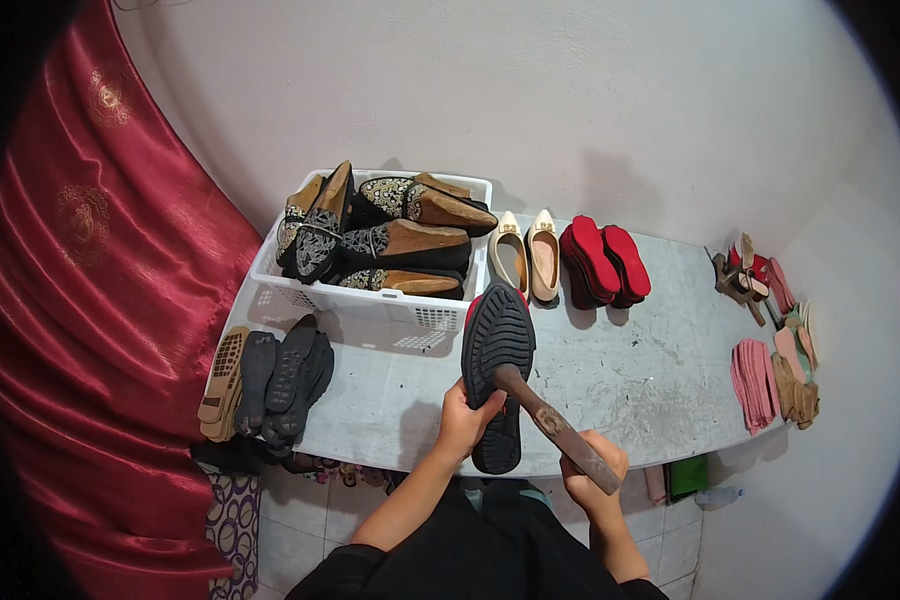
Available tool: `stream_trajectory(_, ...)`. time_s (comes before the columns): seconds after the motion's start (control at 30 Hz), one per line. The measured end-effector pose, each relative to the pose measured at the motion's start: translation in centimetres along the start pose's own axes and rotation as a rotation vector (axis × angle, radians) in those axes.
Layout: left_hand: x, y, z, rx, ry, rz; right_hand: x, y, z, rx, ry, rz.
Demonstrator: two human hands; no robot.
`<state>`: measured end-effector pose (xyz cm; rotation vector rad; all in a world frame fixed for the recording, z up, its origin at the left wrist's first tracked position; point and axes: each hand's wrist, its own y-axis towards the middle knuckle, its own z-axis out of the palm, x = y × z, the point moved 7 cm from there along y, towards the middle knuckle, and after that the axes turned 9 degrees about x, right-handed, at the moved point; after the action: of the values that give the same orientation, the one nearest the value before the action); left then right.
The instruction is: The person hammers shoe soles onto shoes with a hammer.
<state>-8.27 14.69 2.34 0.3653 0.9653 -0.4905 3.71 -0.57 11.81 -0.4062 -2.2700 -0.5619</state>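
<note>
My left hand (462,422) is closed round the side of a shoe (500,340), whose black ridged sole faces up. A bit of red shows along the shoe's left edge. My right hand (596,468) grips a hammer (562,430) with a worn brown wooden handle. The hammer's dark, rounded end lies over the middle of the sole, close to my left thumb. Whether it touches the sole I cannot tell. The shoe is held upright above the table's near edge, toe pointing away from me.
On the grey table (410,400) stands a white basket (370,302) of patterned shoes on wooden lasts. Cream flats (543,255) and red soles (610,262) stand beside it. Dark soles (288,385) lie left; pink pieces (753,385) lie right. A red curtain (120,300) hangs left.
</note>
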Motion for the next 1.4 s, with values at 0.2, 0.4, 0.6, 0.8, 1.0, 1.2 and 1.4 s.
stream_trajectory(0.2, -0.3, 0.1, 0.3, -0.021, 0.098, -0.028, -0.8, 0.9, 0.0, -0.036, -0.020, -0.039)
stream_trajectory(0.4, 0.5, 0.2, 0.6, 0.023, 0.016, -0.065, 0.2, 3.8, -0.5, -0.124, -0.065, -0.016)
stream_trajectory(0.6, -0.3, 0.3, 1.0, 0.041, -0.089, -0.064, -1.1, 3.2, -0.2, -0.078, -0.022, -0.002)
stream_trajectory(0.8, -1.1, 0.7, 0.5, 0.002, -0.127, 0.049, -1.0, 1.8, 0.6, -0.083, 0.013, -0.035)
stream_trajectory(1.0, -1.1, 1.1, -0.1, -0.069, -0.113, 0.023, -1.9, 0.6, 1.4, 0.000, 0.022, 0.079)
stream_trajectory(1.2, -0.7, 1.5, -1.9, -0.168, -0.085, 0.059, -2.5, -0.6, 1.6, 0.054, 0.019, 0.098)
stream_trajectory(1.4, -0.2, 1.4, -2.0, -0.170, -0.112, 0.012, -2.5, -1.4, 1.4, 0.122, 0.045, 0.103)
